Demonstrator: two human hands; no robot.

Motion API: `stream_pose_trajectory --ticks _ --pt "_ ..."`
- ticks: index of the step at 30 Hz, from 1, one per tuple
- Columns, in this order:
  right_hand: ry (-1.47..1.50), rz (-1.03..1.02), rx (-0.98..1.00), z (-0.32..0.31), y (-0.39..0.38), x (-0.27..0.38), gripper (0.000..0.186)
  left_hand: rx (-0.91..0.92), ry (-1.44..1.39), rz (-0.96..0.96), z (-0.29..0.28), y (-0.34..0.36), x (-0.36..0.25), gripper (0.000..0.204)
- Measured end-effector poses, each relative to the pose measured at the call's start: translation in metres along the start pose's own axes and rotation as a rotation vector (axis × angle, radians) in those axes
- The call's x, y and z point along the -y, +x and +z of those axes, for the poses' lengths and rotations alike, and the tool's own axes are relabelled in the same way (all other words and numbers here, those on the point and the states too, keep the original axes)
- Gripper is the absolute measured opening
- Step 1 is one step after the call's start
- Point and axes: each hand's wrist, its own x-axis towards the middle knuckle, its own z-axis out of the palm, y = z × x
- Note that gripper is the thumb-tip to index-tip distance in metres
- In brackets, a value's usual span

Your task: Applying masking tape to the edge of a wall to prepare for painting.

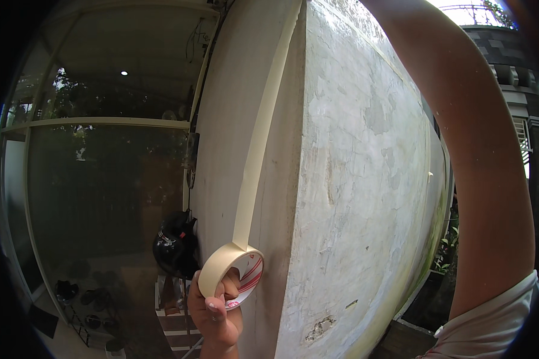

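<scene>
Just left of the wall corner, the left hand is grasping a masking tape roll, its fingers curling inside the ring, while the tape strip is running upward from the roll, its long axis leaning toward the corner. Right of the corner, the right arm is reaching up out of view, hiding whether the right hand is gripping anything. Farther left of the corner, a black helmet and a dark glass panel are showing beyond the roll, neither crossing the strip.
</scene>
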Motion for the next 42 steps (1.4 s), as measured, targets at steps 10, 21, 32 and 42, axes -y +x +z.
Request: stream_pose_trajectory --ticks 10,21,32,42 --pt "1.868 0.893 -0.284 -0.059 -0.036 0.038 0.005 0.021 -0.032 0.014 -0.003 0.001 -0.002 0.054" --pt "2.275 0.454 -0.185 -0.021 -0.052 0.018 0.012 0.02 -0.023 -0.045 0.003 0.0 -0.006 0.055" --pt "1.701 0.894 -0.387 -0.046 -0.034 0.05 0.032 -0.005 -0.056 -0.031 -0.002 -0.007 0.001 0.053" --pt "2.238 0.522 -0.481 0.001 -0.063 0.05 0.021 0.026 0.111 -0.097 0.004 -0.012 -0.012 0.057"
